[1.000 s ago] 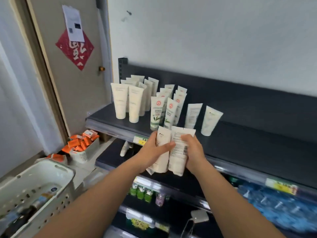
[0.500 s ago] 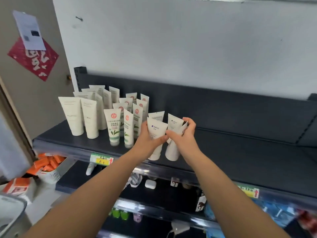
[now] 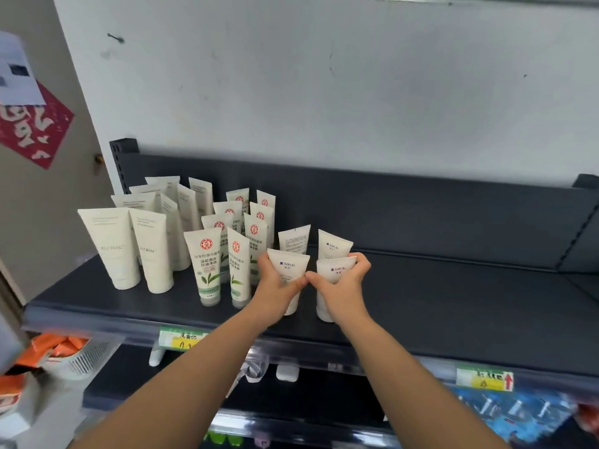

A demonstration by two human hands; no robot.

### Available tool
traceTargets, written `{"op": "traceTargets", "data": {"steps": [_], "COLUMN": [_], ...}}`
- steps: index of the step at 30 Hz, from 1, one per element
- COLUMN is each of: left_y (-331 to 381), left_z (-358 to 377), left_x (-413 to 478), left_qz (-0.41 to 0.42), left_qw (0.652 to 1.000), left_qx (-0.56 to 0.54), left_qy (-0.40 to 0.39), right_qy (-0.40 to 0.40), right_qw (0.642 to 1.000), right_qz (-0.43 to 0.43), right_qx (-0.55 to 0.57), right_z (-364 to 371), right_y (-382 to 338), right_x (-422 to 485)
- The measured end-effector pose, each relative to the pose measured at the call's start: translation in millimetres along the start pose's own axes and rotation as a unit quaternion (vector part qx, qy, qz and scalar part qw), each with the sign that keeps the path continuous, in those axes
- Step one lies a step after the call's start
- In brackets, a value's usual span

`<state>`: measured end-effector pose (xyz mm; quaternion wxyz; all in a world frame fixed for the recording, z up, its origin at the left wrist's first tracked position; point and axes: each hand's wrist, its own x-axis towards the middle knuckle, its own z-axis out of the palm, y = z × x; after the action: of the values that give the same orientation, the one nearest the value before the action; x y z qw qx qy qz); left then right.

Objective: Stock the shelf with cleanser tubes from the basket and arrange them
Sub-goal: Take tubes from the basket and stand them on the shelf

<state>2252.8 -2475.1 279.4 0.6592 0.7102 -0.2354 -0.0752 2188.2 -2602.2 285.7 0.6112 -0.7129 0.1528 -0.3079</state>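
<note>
My left hand (image 3: 275,288) grips a white cleanser tube (image 3: 289,266) with a purple logo, standing cap-down on the dark shelf (image 3: 453,306). My right hand (image 3: 342,291) grips a second matching tube (image 3: 334,271) just to its right, also cap-down on the shelf. Two more of the same tubes (image 3: 332,245) stand directly behind them. To the left stand several green-leaf tubes with red seals (image 3: 207,264), and further left several plain cream tubes (image 3: 111,246). The basket is out of view.
The shelf's right half is bare dark metal up to the back panel (image 3: 421,205). Yellow price tags (image 3: 181,340) hang on the front edge. A lower shelf holds small items. A white basket of orange packs (image 3: 64,351) sits on the floor at left.
Both hands carried the two tubes up from in front of the shelf edge and stood them on the shelf ahead of the two matching tubes. The camera moved closer and to the right.
</note>
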Motion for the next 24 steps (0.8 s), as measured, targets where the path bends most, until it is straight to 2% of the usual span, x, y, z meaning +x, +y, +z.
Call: {"op": "traceTargets", "data": {"steps": [5,8,15,20,24], "left_y": [-10,-10,17,41,51], "left_z": [-3,-3,-3,0,0], "left_x": [10,11,11,7,-3], "left_qz": [0.010,0.017,0.085,0.124,0.123], "left_qw": [1.000,0.999,0.990,0.963,0.932], "left_qx": [0.019,0.027,0.097,0.229,0.338], "left_qy": [0.009,0.017,0.059,0.075,0.040], "right_qy": [0.090,0.114,0.085,0.035,0.006], "right_qw": [0.996,0.993,0.991,0.978,0.953], "right_qz": [-0.018,-0.027,-0.055,-0.081,-0.123], "right_qx": [-0.006,-0.026,-0.087,-0.190,-0.276], "right_z": [18,21,4,-4,-11], "right_y": [7,8,-5,-19,-33], "right_x": [1,1,1,-1,-4]}}
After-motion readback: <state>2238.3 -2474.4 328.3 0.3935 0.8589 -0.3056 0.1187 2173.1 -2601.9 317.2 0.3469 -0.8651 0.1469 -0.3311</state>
